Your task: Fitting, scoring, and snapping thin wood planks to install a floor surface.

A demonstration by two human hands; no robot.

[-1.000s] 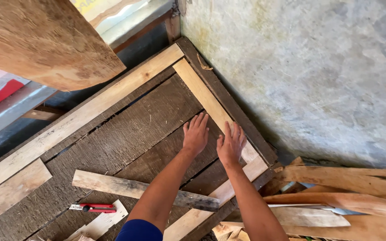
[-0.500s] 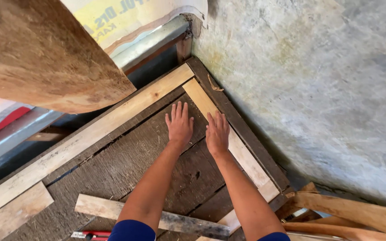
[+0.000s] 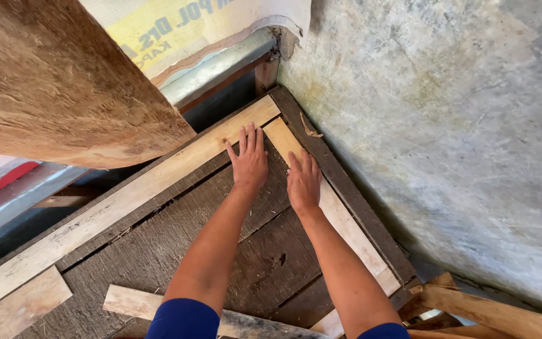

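My left hand (image 3: 248, 160) lies flat, fingers spread, on the dark weathered boards (image 3: 158, 245) close to the far corner of a wooden panel. Its fingertips reach the long pale batten (image 3: 114, 207) running along the far edge. My right hand (image 3: 303, 181) lies flat beside it, its fingers resting on the shorter pale batten (image 3: 346, 220) that runs along the wall side. The two battens meet at the corner just beyond my fingers. Neither hand holds anything.
A grey concrete wall (image 3: 446, 138) stands at the right. A big rough timber slab (image 3: 58, 88) overhangs the upper left. A loose pale strip (image 3: 127, 301) lies across the panel near me. Scrap wood pieces (image 3: 490, 311) pile at the lower right.
Both hands have slid along the panel toward the far corner, from the middle of the wall-side batten up to where the two battens meet. The view has moved closer with them.
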